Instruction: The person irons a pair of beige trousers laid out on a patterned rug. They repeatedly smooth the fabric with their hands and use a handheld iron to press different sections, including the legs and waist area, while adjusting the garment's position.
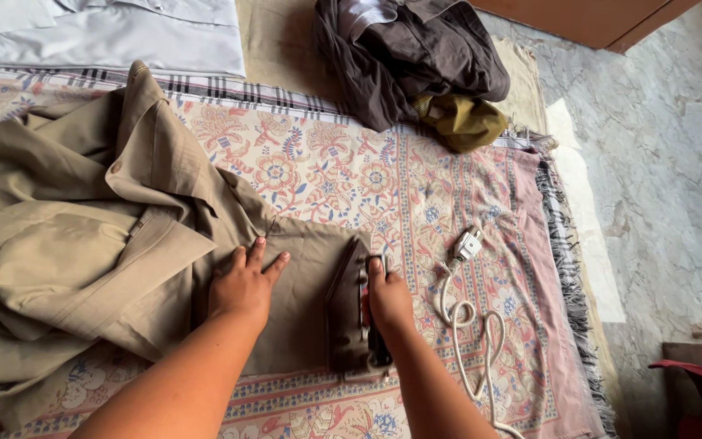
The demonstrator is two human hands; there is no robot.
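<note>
Khaki garment (pixel 83 236) is lying across a floral patterned cloth (pixel 416 195) on the floor, one flat section pulled out toward the person. Head view: left hand (pixel 243 284) is pressing down on that section, palm flat, fingers spread and gripping nothing — likely pinning the fabric taut. Right hand (pixel 387 297) is closing around the handle of a dark iron (pixel 349 313), which is sitting on the section's right edge. White cord and plug (pixel 466 276) are lying loose on the cloth, unplugged, clear of the iron. Dark brown clothes (pixel 412 53) and a white shirt (pixel 107 32) are waiting at the far edge — off the pressing area.
</note>
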